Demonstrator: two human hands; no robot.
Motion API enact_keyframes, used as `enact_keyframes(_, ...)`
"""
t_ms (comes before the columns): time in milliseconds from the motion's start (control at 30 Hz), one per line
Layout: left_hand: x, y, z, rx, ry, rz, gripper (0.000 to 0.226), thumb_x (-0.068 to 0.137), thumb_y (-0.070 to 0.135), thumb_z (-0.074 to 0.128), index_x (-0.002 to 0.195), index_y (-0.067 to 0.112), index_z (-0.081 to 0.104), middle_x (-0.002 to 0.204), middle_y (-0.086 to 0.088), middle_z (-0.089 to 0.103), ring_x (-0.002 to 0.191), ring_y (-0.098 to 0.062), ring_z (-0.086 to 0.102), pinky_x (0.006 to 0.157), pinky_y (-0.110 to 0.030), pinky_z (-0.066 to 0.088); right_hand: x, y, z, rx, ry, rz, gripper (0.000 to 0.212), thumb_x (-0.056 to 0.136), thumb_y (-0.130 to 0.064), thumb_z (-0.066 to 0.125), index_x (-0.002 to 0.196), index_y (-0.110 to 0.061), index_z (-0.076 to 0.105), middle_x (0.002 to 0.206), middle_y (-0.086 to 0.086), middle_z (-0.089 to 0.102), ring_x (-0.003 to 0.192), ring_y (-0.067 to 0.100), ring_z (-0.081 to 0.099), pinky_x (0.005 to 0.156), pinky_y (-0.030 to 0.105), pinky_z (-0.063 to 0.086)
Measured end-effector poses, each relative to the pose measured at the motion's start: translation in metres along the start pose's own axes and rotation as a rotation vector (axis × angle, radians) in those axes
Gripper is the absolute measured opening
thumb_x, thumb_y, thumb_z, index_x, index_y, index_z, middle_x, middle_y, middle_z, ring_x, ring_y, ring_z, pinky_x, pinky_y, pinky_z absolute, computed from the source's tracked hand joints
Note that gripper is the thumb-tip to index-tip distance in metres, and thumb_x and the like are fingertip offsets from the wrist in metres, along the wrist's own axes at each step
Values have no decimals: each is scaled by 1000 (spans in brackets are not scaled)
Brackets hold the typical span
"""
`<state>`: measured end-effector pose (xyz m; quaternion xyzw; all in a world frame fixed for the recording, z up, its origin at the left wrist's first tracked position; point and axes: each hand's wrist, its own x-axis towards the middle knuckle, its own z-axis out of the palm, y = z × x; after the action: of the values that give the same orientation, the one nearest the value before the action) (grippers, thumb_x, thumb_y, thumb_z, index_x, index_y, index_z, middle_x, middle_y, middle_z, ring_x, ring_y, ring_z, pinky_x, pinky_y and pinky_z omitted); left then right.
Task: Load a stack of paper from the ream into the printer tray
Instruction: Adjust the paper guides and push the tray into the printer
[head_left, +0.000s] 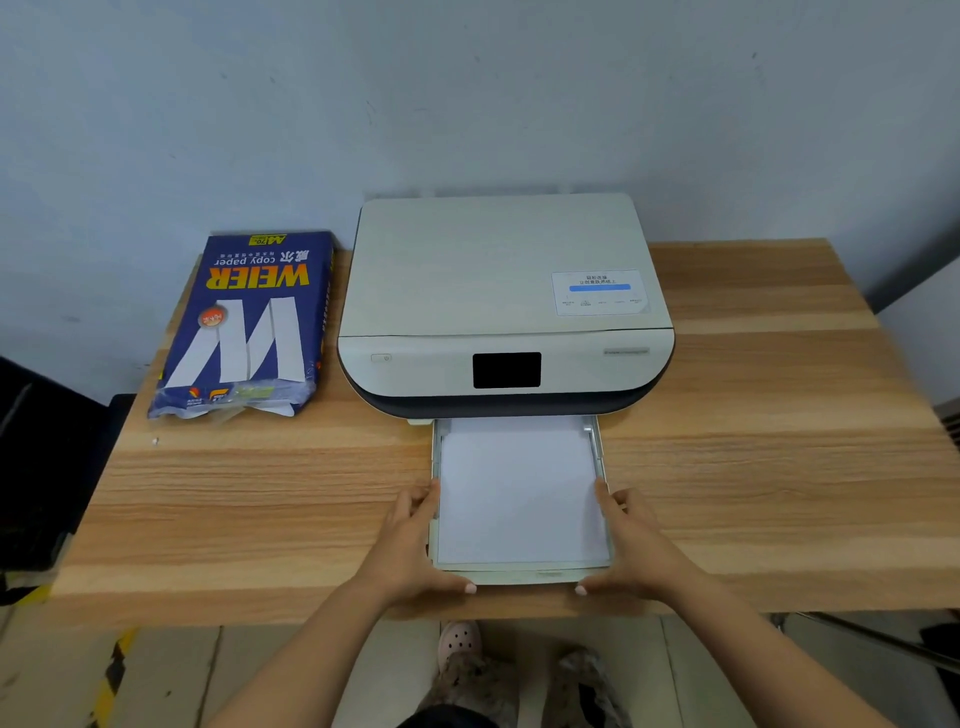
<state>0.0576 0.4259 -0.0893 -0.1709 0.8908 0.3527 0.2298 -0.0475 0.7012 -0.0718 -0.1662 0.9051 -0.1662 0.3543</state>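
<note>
A white printer stands at the back of the wooden table. Its paper tray is pulled out toward me, and a white stack of paper lies flat inside it. My left hand presses against the tray's left side, thumb at the front corner. My right hand mirrors it on the right side. Both hands grip the tray between them. A blue ream of copy paper, its near end torn open, lies left of the printer.
The wooden table stands against a pale wall. Bare wood shows to the right of the printer and in front of the ream. Its front edge runs just under my wrists. Below it I see floor and a foot in a pink shoe.
</note>
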Motion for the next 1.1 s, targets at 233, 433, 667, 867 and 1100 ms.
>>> enact_keyframes(233, 2, -1, -5, 44, 12, 14, 137, 42, 71, 79, 151, 27, 8, 146, 4, 21, 136, -16, 21, 115, -35, 27, 2, 3, -3, 44, 17, -16, 136, 52, -56, 83, 150, -21, -5, 138, 2, 23, 125, 17, 29, 106, 26, 31)
enact_keyframes(433, 6, 6, -9, 72, 59, 39, 130, 49, 68, 79, 151, 25, 11, 153, 2, 20, 140, -19, 17, 116, -39, 24, 7, 1, -5, 105, 77, -24, 130, 55, -51, 84, 151, -22, 0, 147, 3, 21, 134, 21, 27, 110, 32, 32)
enact_keyframes(667, 13, 10, -11, 73, 60, 86, 123, 58, 59, 80, 151, 28, 5, 159, 0, 15, 145, -22, 11, 118, -42, 20, 13, 1, -11, 162, 149, -59, 119, 55, -47, 85, 149, -28, 15, 147, 1, 28, 134, 19, 31, 109, 34, 34)
enact_keyframes(867, 25, 11, -16, 126, 52, 83, 118, 64, 48, 82, 150, 34, 1, 160, 0, 8, 146, -23, 6, 118, -44, 20, 21, 2, -15, 155, 154, -54, 106, 57, -48, 83, 145, -31, 27, 152, 2, 27, 137, 21, 29, 110, 38, 33)
enact_keyframes(1100, 30, 10, -24, 43, 168, 115, 115, 52, 46, 87, 145, 34, 20, 148, 8, 38, 134, -18, 30, 108, -39, 34, 28, -3, -15, 160, 202, -38, 100, 60, -45, 83, 144, -28, 30, 151, 0, 31, 136, 20, 33, 108, 37, 35)
